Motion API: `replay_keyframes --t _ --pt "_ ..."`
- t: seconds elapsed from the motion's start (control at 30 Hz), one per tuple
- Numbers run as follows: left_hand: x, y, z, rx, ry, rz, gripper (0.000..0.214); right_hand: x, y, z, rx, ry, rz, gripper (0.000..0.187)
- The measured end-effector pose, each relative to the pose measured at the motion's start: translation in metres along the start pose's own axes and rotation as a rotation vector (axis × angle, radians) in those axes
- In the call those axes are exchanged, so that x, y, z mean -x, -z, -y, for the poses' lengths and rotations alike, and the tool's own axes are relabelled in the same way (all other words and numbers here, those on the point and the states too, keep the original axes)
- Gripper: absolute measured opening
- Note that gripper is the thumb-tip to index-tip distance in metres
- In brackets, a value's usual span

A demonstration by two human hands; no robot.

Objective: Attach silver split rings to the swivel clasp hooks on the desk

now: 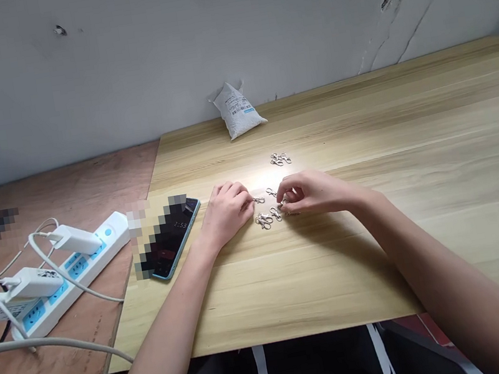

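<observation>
Several small silver lobster clasps lie on the wooden table between my hands, among them a clump nearest me and a single clasp farther up. My left hand rests on the tabletop with curled fingers, its fingertips closed at the end of one lobster clasp. From the right, my right hand reaches in with thumb and forefinger pinched on a lobster clasp, mostly hidden by the fingers. Just left of that pinch lies another clasp. A separate small pile of clasps sits beyond both hands.
A white plastic packet with a printed label leans near the wall. Left of my left hand lies a phone with its screen lit. A white power strip with plugged chargers and cables occupies the reddish board at left.
</observation>
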State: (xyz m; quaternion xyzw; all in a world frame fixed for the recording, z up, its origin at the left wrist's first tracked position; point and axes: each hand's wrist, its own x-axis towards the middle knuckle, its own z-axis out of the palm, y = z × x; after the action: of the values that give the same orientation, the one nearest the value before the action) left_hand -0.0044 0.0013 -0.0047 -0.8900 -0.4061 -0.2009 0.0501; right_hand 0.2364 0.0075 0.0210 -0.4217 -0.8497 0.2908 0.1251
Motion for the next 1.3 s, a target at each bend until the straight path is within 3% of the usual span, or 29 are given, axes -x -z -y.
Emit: replay_keyframes --t 0.37,0.67,0.97,1.13,1.3 --pt "-0.001 0.007 -0.001 0.179 0.121 0.014 0.005 -0.002 -0.007 0.009 0.052 -0.123 0.084 0.004" --pt "-0.001 0.008 0.0 0.185 0.164 0.038 0.007 -0.001 -0.009 0.007 0.111 -0.115 0.048 0.005" --pt "-0.001 0.014 0.005 0.231 0.198 -0.106 0.011 -0.002 -0.008 0.008 0.098 -0.105 0.023 0.003" --pt "-0.001 0.023 0.01 0.463 0.326 -0.266 0.009 -0.003 -0.007 0.006 0.097 -0.107 0.001 0.003" --pt "0.0 0.025 0.012 0.514 0.46 -0.284 0.008 -0.003 -0.006 0.006 0.099 -0.107 -0.006 0.003"
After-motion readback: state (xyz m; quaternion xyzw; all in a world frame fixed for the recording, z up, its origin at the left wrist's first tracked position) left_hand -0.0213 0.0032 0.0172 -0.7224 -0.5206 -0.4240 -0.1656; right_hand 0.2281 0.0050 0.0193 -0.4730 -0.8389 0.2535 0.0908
